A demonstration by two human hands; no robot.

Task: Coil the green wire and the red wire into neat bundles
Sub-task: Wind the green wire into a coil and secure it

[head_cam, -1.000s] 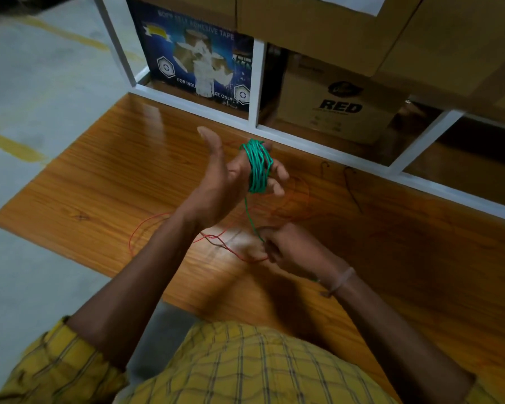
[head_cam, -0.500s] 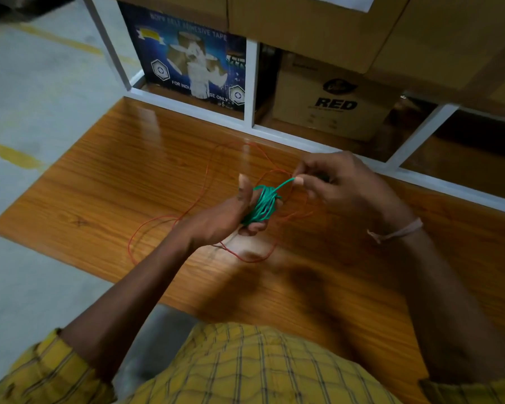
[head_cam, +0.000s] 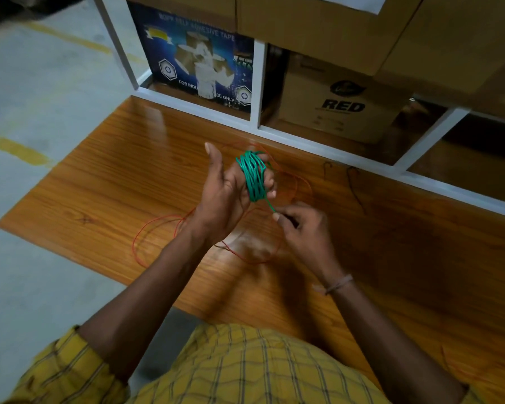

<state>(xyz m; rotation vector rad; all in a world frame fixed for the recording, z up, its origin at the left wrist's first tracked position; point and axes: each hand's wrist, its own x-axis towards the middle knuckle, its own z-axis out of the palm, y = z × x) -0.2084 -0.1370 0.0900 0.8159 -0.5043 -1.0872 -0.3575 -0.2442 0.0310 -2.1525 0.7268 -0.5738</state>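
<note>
Currently, in the head view, the left hand [head_cam: 225,196] is standing raised above the glossy orange-brown wooden table [head_cam: 99,182], palm toward the wearer, thumb extended upward. Its fingers are acting as a former, and the thin green plastic-sheathed wire [head_cam: 252,177] is sitting wound around them in a tight bundle. The long axis of this bundle is running roughly up and down in the picture, across the fingers.

A short, taut tail of the green wire is leaving the lower end of the bundle and running down and to the right. The right hand [head_cam: 301,228] is pinching that tail between thumb and fingertips, just below and to the right of the bundle; the remaining fingers are curling inward. The right hand is therefore the nearer one to the free end, and the tail looks short, so the green winding is judged nearly complete.

The thin red wire [head_cam: 158,225] is lying uncoiled on the table in loose loops, beneath and behind both hands, untouched by either. It is judged to be the remaining work.
</note>
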